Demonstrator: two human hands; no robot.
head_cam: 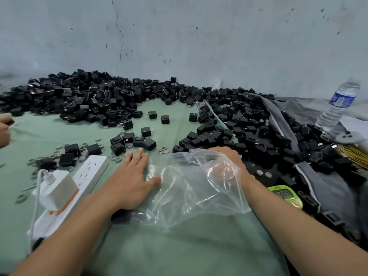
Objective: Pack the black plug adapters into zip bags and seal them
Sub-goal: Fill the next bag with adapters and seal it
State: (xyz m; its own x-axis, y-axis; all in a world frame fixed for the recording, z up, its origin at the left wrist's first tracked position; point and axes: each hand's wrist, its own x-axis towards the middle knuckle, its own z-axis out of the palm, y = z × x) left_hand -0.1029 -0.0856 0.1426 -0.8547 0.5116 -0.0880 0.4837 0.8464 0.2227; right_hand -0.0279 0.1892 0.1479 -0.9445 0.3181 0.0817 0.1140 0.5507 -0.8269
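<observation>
A clear zip bag (191, 188) lies crumpled on the green cloth (179, 246) in front of me, with no adapters visible inside. My left hand (129, 180) rests flat on the bag's left edge, fingers straight and thumb on the plastic. My right hand (225, 156) is at the bag's far rim with its fingers curled down into the plastic; the film drapes over its wrist and hides the fingertips. Black plug adapters (89, 100) are heaped along the wall, with a second heap (249, 128) just beyond my right hand. Loose adapters (137, 141) lie just beyond my left hand's fingertips.
A white power strip (87, 176) with a charger (57, 188) lies to the left. A green timer (286, 196), grey cloth (278, 116), yellow ties (352, 156) and a water bottle (338, 104) are on the right. Small grey rings (83, 154) are scattered. Another person's hand (4, 128) is at the left edge.
</observation>
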